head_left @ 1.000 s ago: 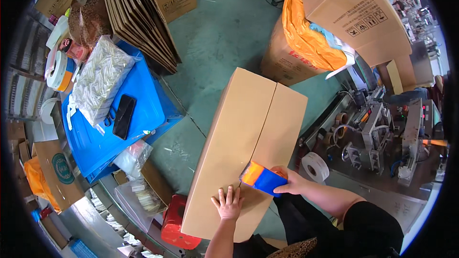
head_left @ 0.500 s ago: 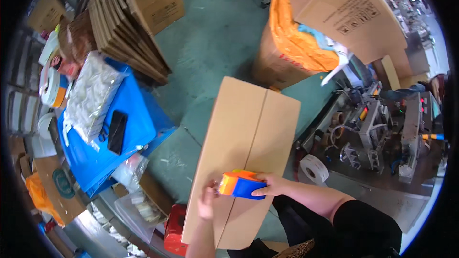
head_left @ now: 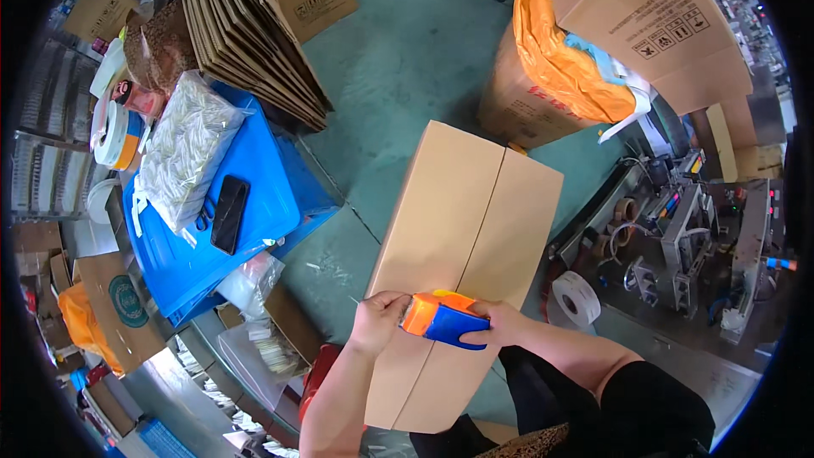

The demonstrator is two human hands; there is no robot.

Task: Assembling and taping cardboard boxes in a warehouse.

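My right hand (head_left: 496,325) grips an orange and blue tape dispenser (head_left: 437,320) by its right end. The dispenser is over a closed cardboard box (head_left: 449,220), whose two top flaps meet along a lengthwise seam. Fingers pinched together, my left hand (head_left: 381,318) is right at the dispenser's left end. Whatever is between those fingertips is too small to make out.
Left of the box, a blue bin (head_left: 271,208) bears a bag of white pieces (head_left: 188,153), a phone (head_left: 230,214) and scissors (head_left: 204,216). Flattened cartons (head_left: 254,42) lean behind it. An orange-lined carton (head_left: 530,110) stands far right; machinery (head_left: 678,246) is at right.
The view has shifted, so the surroundings sit farther right in the picture. My left hand has closed from loosely curled fingers to a pinch at the dispenser's end. My right hand keeps its grip.
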